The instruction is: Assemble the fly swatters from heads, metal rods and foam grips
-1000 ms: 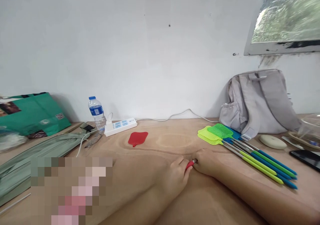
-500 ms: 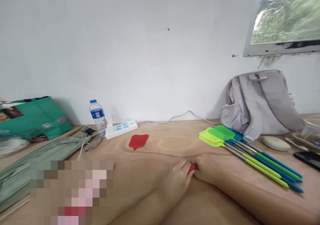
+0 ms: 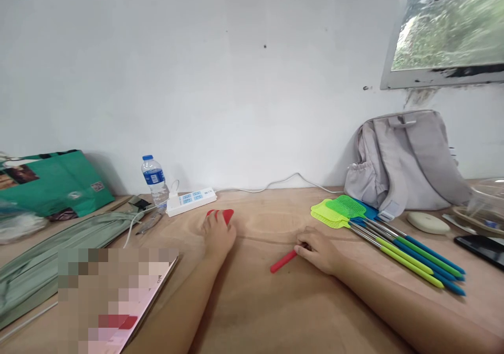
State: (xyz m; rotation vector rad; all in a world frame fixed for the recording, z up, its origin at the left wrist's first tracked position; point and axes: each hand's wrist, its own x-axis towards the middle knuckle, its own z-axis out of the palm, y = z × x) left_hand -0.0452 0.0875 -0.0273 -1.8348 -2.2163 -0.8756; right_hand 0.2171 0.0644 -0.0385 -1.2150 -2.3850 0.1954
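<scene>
My left hand point(image 3: 219, 236) is over a red fly swatter head point(image 3: 227, 215) on the wooden table, its fingers bent across the flat piece. Parts of the red head show between and beside the fingers. To the right, my right hand point(image 3: 317, 249) is closed around one end of a red fly swatter handle point(image 3: 283, 261). The handle's other end points left and toward me. What lies inside the right-hand fingers is hidden. Beyond that hand lie several assembled fly swatters point(image 3: 388, 238) with yellow, green and blue heads, metal rods and coloured grips.
A power strip point(image 3: 192, 201) and water bottle point(image 3: 155, 180) stand behind my left hand. Farther left are a green bag point(image 3: 74, 186) and grey-green fabric point(image 3: 63, 249). A pixelated area covers part of a pinkish sheet point(image 3: 155, 291). A grey backpack point(image 3: 409, 159) and black phone point(image 3: 480, 250) are right.
My left hand has let go of the red handle and moved left and away onto the red swatter head. My right hand keeps the handle, now more exposed.
</scene>
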